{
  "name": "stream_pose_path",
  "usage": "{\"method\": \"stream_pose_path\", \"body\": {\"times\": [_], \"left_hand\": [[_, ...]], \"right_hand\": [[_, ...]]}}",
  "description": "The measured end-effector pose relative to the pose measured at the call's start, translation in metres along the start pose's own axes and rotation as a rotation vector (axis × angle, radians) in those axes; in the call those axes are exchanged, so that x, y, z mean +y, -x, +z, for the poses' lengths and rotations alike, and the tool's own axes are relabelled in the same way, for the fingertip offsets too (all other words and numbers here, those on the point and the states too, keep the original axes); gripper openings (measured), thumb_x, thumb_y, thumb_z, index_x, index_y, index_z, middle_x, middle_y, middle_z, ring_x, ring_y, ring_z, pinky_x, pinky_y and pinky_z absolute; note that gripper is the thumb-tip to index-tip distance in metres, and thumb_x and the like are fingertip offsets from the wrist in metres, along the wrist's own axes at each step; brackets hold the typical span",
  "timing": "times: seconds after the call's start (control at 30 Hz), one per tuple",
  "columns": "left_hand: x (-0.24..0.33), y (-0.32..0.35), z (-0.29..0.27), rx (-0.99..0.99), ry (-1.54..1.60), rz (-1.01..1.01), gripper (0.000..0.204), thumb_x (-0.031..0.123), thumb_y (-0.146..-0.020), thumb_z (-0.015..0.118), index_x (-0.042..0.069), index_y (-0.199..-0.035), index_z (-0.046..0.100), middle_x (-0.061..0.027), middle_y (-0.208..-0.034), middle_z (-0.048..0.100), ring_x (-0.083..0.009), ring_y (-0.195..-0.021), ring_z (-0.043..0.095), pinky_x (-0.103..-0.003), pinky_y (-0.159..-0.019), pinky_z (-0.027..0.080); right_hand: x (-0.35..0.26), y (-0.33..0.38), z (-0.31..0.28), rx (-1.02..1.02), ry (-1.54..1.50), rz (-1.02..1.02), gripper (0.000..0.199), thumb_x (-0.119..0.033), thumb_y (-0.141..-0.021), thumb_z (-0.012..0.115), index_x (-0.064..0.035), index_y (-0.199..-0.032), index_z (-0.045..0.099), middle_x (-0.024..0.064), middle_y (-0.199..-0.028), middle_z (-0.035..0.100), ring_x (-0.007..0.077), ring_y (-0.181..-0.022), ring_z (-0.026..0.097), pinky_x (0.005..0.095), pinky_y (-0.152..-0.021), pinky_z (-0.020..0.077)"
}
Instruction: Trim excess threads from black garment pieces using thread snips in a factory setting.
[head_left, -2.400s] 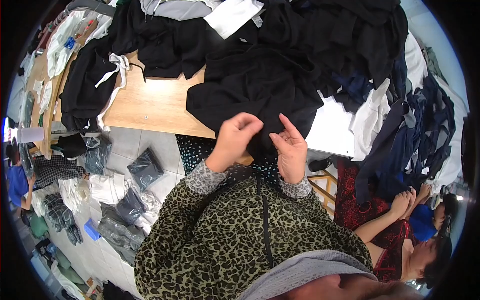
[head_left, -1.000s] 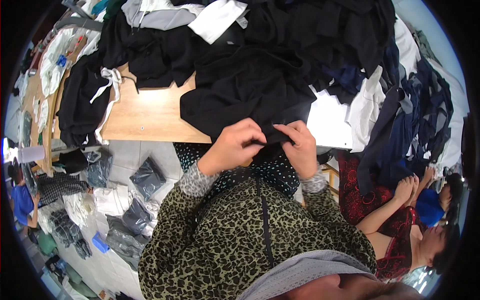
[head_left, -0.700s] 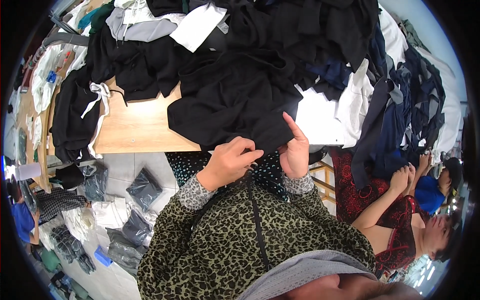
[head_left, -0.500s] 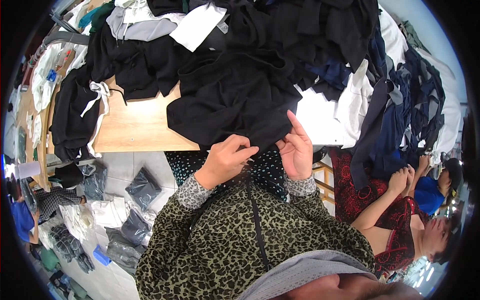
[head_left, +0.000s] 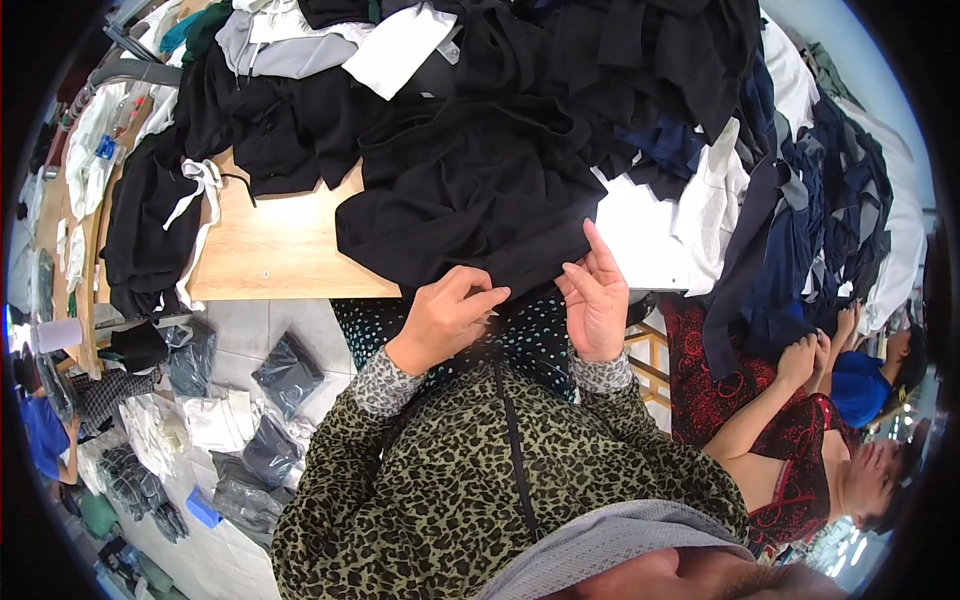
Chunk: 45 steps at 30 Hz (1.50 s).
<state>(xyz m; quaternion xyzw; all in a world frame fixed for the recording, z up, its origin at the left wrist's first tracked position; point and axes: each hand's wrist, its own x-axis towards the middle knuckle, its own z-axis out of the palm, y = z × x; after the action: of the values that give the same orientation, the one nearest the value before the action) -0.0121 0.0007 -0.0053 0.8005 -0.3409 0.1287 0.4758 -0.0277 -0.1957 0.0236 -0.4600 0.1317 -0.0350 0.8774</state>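
A black garment (head_left: pixel 470 190) with a wide band opening at its far side lies bunched before me, its near edge hanging over the table's front. My left hand (head_left: pixel 445 315) is closed at that near edge, thumb and forefinger together on the cloth. Something small and pale shows beneath these fingers, too small to name. Across from it, my right hand (head_left: pixel 597 305) has the same edge between its lower fingers, while the forefinger stretches out along the fabric. Part of the right fingers' grip is hidden by the cloth.
More black clothes (head_left: pixel 640 70) are heaped at the back. A white piece (head_left: pixel 400 50) lies on top. The wooden table (head_left: pixel 280 245) shows at left. Navy clothes (head_left: pixel 810 220) hang at right beside a seated person (head_left: pixel 770 420). Bagged items (head_left: pixel 287 375) lie on the floor.
My right fingers have shifted slightly, the thumb side lifting and spreading a little. My left hand has moved very slightly up and left. The garment stays nearly in place.
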Motion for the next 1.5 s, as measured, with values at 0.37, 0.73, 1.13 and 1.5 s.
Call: {"method": "stream_pose_path", "body": {"times": [0.37, 0.73, 1.13, 1.5], "left_hand": [[0.001, 0.001, 0.002, -0.009, -0.035, 0.005, 0.038, -0.006, -0.054, 0.065, 0.006, -0.090, 0.065, -0.0044, -0.081, 0.054, -0.0198, -0.073, 0.058, -0.028, -0.054, 0.049], [0.002, 0.001, 0.003, -0.035, -0.068, 0.020, 0.038, -0.006, -0.054, 0.064, 0.006, -0.090, 0.065, -0.0044, -0.081, 0.053, -0.0192, -0.071, 0.057, -0.028, -0.054, 0.048], [0.003, -0.002, -0.015, 0.028, 0.221, -0.268, 0.020, -0.004, -0.072, 0.067, 0.002, -0.091, 0.067, -0.0060, -0.082, 0.056, -0.0144, -0.065, 0.055, -0.023, -0.057, 0.043], [-0.013, -0.052, -0.055, -0.390, 0.666, -0.598, 0.013, 0.009, -0.080, 0.067, -0.002, -0.085, 0.064, -0.0002, -0.074, 0.061, -0.0034, -0.068, 0.051, -0.020, -0.060, 0.041]], "right_hand": [[0.001, 0.000, 0.002, 0.041, -0.003, -0.016, 0.057, 0.012, -0.082, 0.050, -0.0017, -0.136, 0.037, 0.0032, -0.106, 0.054, 0.0095, -0.088, 0.056, 0.0249, -0.080, 0.0493], [0.006, -0.002, -0.005, 0.060, -0.002, -0.016, 0.062, 0.013, -0.080, 0.052, -0.0024, -0.137, 0.034, -0.0011, -0.096, 0.049, 0.0057, -0.079, 0.053, 0.0215, -0.073, 0.0498], [0.003, -0.004, -0.010, -0.160, 0.596, 0.109, 0.049, 0.002, -0.077, 0.067, -0.0009, -0.123, 0.052, -0.0004, -0.085, 0.051, 0.0080, -0.074, 0.049, 0.0196, -0.068, 0.0435], [0.003, -0.005, 0.031, -0.522, 0.681, 0.047, 0.051, -0.003, -0.079, 0.066, -0.0015, -0.126, 0.043, 0.0020, -0.086, 0.055, 0.0052, -0.077, 0.053, 0.0190, -0.067, 0.0429]]}}
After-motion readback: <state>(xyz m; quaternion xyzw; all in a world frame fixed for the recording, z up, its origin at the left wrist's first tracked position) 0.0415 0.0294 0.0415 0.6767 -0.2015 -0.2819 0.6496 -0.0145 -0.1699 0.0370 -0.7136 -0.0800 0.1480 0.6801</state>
